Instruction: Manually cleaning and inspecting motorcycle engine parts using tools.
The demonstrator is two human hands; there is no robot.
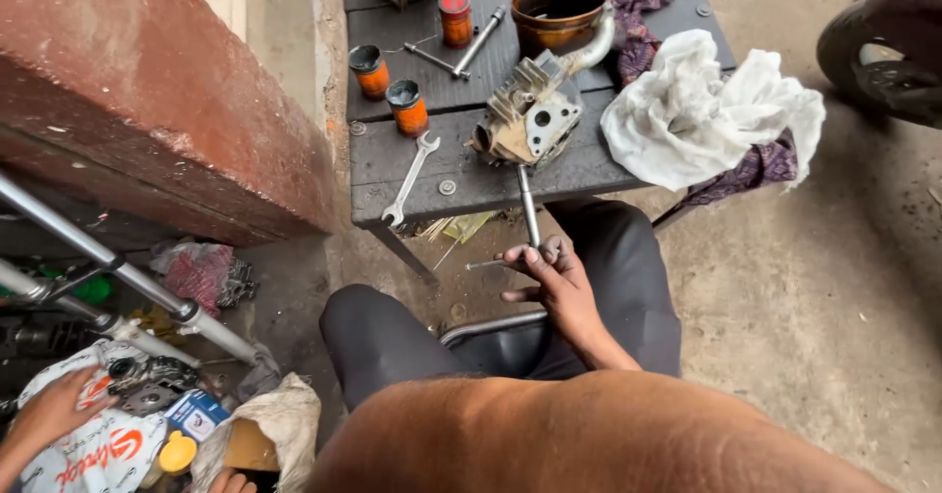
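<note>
Head view: near frame centre, the right hand (549, 267) pinched a thin metal rod (529, 207) whose tip met the finned grey engine part (531, 115) lying on the dark desk (471, 174). The part looked grimy and stripped, with a wrench (409, 180) beside it, so the work seemed mid-course. At lower left, the left hand (54, 410) rested open on a printed bag (98, 449).

Dark wooden table (471, 184): 1 finned engine part (530, 115), 3 orange canisters (407, 108), 1 spanner (410, 179), 1 brown bowl (557, 10), white rag (702, 110). Right hand (549, 272) grips a thin metal rod (528, 208). Left hand (54, 410) rests on a printed bag (98, 454).
</note>
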